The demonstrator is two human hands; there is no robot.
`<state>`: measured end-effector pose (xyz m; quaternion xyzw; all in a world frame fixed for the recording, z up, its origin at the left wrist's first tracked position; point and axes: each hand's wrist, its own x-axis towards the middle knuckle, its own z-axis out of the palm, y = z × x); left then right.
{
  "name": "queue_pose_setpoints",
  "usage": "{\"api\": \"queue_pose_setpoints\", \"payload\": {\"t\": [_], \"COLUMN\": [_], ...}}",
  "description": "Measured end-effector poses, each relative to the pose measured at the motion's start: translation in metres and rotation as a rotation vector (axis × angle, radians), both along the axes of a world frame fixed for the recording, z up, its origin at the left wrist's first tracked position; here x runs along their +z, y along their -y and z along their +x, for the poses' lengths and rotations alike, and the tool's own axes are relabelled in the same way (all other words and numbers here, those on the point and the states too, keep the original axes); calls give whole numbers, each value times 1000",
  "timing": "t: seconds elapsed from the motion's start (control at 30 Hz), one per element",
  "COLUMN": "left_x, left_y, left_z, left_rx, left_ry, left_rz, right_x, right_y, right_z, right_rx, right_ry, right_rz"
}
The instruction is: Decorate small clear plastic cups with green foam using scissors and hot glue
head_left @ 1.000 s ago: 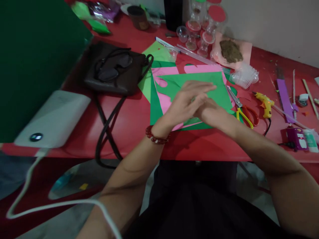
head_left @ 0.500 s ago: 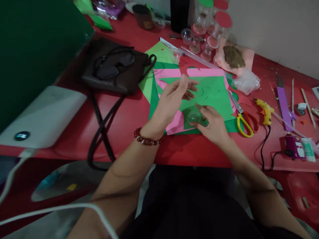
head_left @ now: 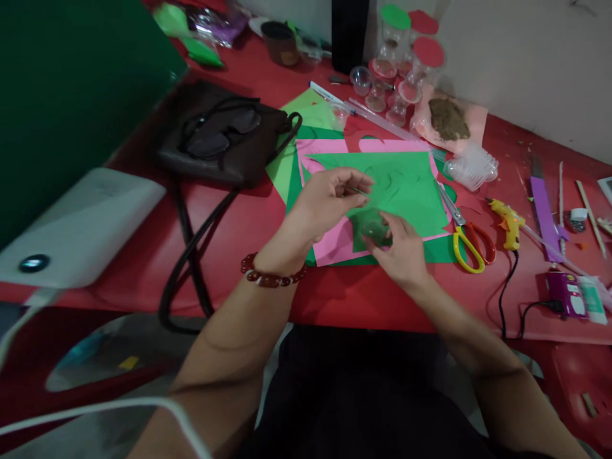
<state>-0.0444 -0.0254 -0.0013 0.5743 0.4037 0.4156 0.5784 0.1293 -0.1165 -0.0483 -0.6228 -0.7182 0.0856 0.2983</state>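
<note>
Right hand [head_left: 403, 253] has fingers round a clear, rounded plastic cup [head_left: 373, 229] over the green paper sheet [head_left: 408, 185]; left hand [head_left: 319, 203] half-curled, can't tell if it's holding anything. Probably positioning; next move needs a steady cup imo.

This looks like a makeshift craft corner, whether in a home or a shop I cannot tell; green paper [head_left: 411, 191] and cut pink paper [head_left: 335, 248] lie beneath the left fingers [head_left: 354, 178] and right fingers [head_left: 394, 224], on a red table [head_left: 354, 299]. Scissors [head_left: 458, 217] lie right of the fingers, a yellow glue gun [head_left: 511, 231] farther right; beyond the fingers stand lidded plastic containers [head_left: 427, 54]; a dark bag [head_left: 239, 160] lies well left.
</note>
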Motion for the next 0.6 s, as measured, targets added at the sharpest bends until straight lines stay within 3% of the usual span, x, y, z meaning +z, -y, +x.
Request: {"api": "queue_pose_setpoints", "payload": {"t": [0.37, 0.5, 0.6], "left_x": [-1, -7, -9], "left_y": [1, -2, -1], "left_z": [0, 0, -1], "left_rx": [33, 43, 64], "left_ry": [5, -3, -89], "left_rz": [-6, 41, 133], "right_x": [1, 6, 17], "right_y": [-2, -1, 0], "right_z": [0, 1, 9], "right_rx": [60, 110, 45], "right_ry": [-25, -42, -114], "right_rz": [-29, -7, 67]}}
